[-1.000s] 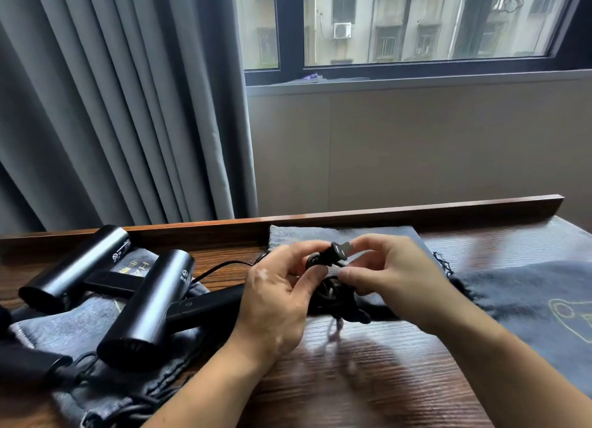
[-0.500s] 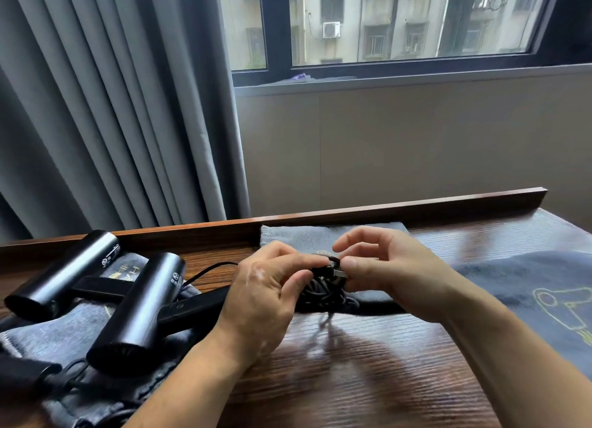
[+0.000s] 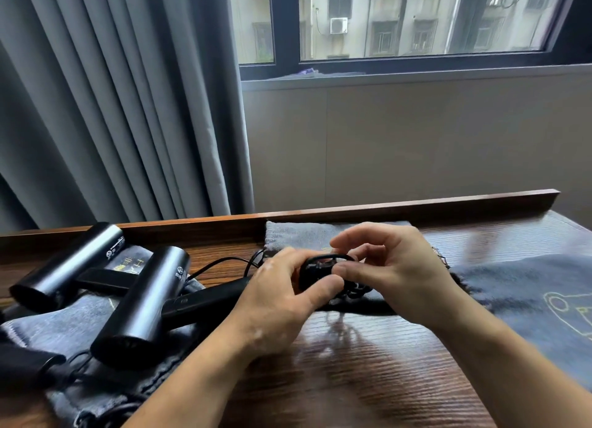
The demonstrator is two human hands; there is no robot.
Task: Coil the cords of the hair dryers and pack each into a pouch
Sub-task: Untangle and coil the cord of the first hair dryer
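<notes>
A black hair dryer (image 3: 144, 302) lies on the wooden table, its handle pointing right toward my hands. Its black cord (image 3: 323, 269) is bunched into a small coil above the table's middle. My left hand (image 3: 282, 302) grips the coil from the left, thumb pressed on it. My right hand (image 3: 390, 273) pinches a loop of the cord from the right. A second black hair dryer (image 3: 64, 267) lies farther left. A grey pouch (image 3: 307, 235) lies flat behind the coil; another grey pouch (image 3: 528, 302) with a yellow print lies to the right.
More grey pouches (image 3: 64, 325) lie under the two dryers at the left, with a dark object (image 3: 22, 360) at the left edge. A raised wooden rim (image 3: 416, 206) runs along the table's back. Grey curtains (image 3: 112, 107) hang behind on the left.
The plug that stood up between my fingers has been tucked down into the coil. Both hands have closed in tighter on the bundle, and a cord loop now arches over it.
</notes>
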